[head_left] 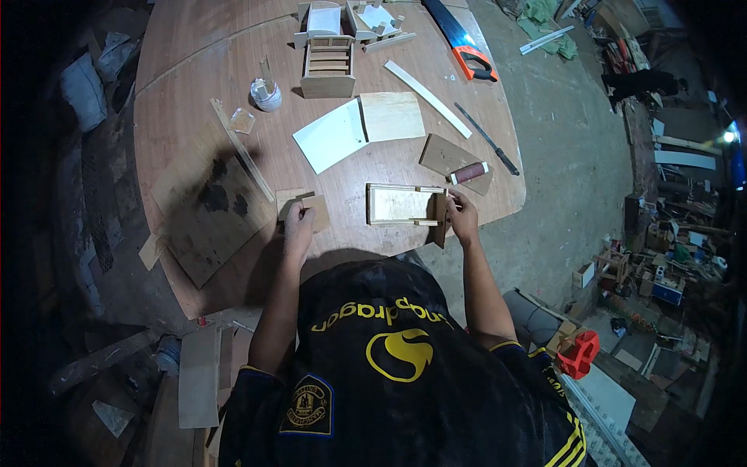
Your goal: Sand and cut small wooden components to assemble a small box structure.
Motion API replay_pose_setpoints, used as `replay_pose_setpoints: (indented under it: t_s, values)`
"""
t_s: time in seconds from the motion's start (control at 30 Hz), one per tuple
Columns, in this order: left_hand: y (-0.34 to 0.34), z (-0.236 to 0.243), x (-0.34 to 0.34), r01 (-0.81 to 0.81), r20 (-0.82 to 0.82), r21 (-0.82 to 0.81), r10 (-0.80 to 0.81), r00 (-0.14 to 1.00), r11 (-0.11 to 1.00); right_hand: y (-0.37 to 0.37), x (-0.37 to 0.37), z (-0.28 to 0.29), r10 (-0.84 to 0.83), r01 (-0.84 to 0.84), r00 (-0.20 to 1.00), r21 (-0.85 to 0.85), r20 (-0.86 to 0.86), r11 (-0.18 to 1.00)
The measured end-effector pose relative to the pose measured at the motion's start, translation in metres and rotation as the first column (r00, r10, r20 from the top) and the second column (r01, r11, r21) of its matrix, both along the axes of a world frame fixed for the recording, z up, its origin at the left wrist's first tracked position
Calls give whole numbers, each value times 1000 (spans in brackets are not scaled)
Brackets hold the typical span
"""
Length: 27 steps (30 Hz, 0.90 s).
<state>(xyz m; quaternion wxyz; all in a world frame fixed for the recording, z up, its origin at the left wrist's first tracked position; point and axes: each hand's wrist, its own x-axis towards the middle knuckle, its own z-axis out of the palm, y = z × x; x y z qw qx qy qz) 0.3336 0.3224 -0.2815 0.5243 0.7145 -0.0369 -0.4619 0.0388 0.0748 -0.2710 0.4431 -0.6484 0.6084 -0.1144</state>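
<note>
In front of me lies a small wooden frame [401, 204] with a pale base and raised strips along its long sides. My right hand [464, 219] is closed on a brown wooden panel [441, 226] at the frame's right end. It appears to stand on edge against that end. To the left, my left hand [299, 224] pinches a small square wooden piece [318, 210] near the table's front edge. Under that hand, another thin wooden piece [287, 198] lies partly hidden.
Beyond the frame are a white panel [331, 144], a plywood panel [391, 117], a brown board [443, 159] with a thread spool [469, 173], and a file [490, 141]. A handsaw [465, 47], small wooden models [327, 70] and a jar [266, 95] stand farther off. Left lies a stained board [204, 206].
</note>
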Motion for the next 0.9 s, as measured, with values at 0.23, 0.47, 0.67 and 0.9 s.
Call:
replay_pose_setpoints:
  t_s: [0.23,0.47,0.67,0.9]
  values:
    - [2,-1,4,-10,-37,18,11,999,1000,2,5,-2,-39,37,999,55,32,998]
    - [1,-6,4,-30,-51,26,31,998,999,-5,-6,-20,59,-58,998,-24,16,998]
    - [0,-2,3,-35,-25,49,36,999,998,-1,0,-11,-13,13,1000,12,24,1000]
    - [-3,3,3,-27,28,49,26,999,998,-2,-2,-12,5,-5,1000,-2,31,1000]
